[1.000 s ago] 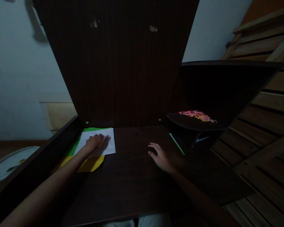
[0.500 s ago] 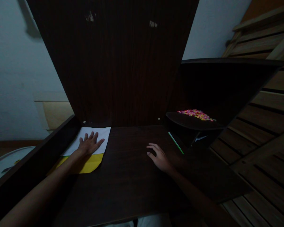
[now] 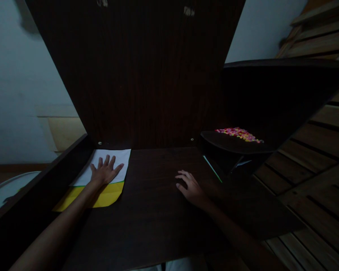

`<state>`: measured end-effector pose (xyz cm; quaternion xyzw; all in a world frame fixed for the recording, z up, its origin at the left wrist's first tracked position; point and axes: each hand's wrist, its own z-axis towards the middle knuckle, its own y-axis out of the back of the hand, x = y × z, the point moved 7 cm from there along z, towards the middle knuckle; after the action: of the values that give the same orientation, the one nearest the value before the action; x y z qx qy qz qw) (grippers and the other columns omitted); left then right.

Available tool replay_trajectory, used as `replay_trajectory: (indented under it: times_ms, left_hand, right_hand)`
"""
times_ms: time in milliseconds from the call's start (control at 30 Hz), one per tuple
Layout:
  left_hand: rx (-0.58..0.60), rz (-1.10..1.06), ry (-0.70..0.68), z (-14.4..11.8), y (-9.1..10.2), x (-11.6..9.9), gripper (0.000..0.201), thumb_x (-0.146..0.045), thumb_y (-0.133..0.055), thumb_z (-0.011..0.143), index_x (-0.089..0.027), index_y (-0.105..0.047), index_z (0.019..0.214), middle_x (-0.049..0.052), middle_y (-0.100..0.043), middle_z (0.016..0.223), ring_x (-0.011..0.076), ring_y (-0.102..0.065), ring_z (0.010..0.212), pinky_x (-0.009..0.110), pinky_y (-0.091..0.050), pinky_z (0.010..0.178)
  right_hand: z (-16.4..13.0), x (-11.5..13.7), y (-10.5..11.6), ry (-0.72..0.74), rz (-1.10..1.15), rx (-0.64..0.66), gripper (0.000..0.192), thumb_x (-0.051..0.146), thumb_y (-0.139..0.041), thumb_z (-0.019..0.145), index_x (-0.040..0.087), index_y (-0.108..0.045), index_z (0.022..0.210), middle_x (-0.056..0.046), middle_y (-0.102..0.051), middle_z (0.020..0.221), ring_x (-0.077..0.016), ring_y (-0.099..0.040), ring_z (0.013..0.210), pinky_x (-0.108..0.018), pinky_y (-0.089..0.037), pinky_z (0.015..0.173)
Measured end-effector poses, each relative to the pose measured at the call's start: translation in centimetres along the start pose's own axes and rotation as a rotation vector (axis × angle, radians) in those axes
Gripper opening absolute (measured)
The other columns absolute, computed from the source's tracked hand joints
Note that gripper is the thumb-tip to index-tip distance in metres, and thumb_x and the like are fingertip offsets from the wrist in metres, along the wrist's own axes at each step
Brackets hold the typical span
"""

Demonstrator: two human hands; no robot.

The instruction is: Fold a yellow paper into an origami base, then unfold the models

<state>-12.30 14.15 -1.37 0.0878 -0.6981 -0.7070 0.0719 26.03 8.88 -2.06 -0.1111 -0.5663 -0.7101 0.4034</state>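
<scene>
My left hand (image 3: 104,172) lies with spread fingers on a white sheet of paper (image 3: 86,169) at the left of the dark wooden desk (image 3: 152,210). Below the white part, a yellow paper flap (image 3: 110,195) with rounded corners sticks out; a thin green line runs along where the two meet. My forearm hides part of the yellow. Over the middle right of the desk, my right hand (image 3: 191,188) has its fingers loosely extended, holding nothing. To its right lies a thin green and white strip (image 3: 213,169).
Many small pink, red and yellow pieces (image 3: 238,134) lie on a corner shelf (image 3: 228,146) at the right. A raised wooden edge (image 3: 59,162) bounds the desk's left side. Past it stands a round white surface (image 3: 14,190). Wooden slats (image 3: 322,169) are at far right.
The view has tilted and shifted slightly. My left hand stays on the white paper, its fingers a little differently placed. The right hand has hardly moved.
</scene>
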Motion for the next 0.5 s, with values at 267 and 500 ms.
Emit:
replay_trajectory:
  times_ms: [267,500]
  left_hand:
    - [0.013,-0.053,-0.003,0.20,-0.19,-0.01,0.102,-0.086,-0.031,0.071,-0.025,-0.021,0.152,0.014,-0.012,0.160,0.0507,-0.004,0.142,0.079,-0.002,0.100]
    - [-0.024,-0.080,-0.028,-0.19,0.29,-0.12,0.095,-0.082,-0.024,0.078,-0.023,-0.025,0.152,0.015,-0.016,0.159,0.0497,-0.007,0.142,0.079,-0.005,0.100]
  right_hand:
    - [-0.04,0.35,-0.11,0.010,-0.028,0.021,0.021,0.024,-0.057,0.084,0.023,-0.066,0.104,-0.010,-0.057,0.129,-0.0279,-0.047,0.127,-0.051,-0.036,0.108]
    - [-0.16,0.60,-0.11,0.061,-0.045,-0.003,0.020,0.021,-0.057,0.083,0.024,-0.066,0.101,-0.010,-0.059,0.125,-0.0284,-0.049,0.125,-0.050,-0.038,0.106]
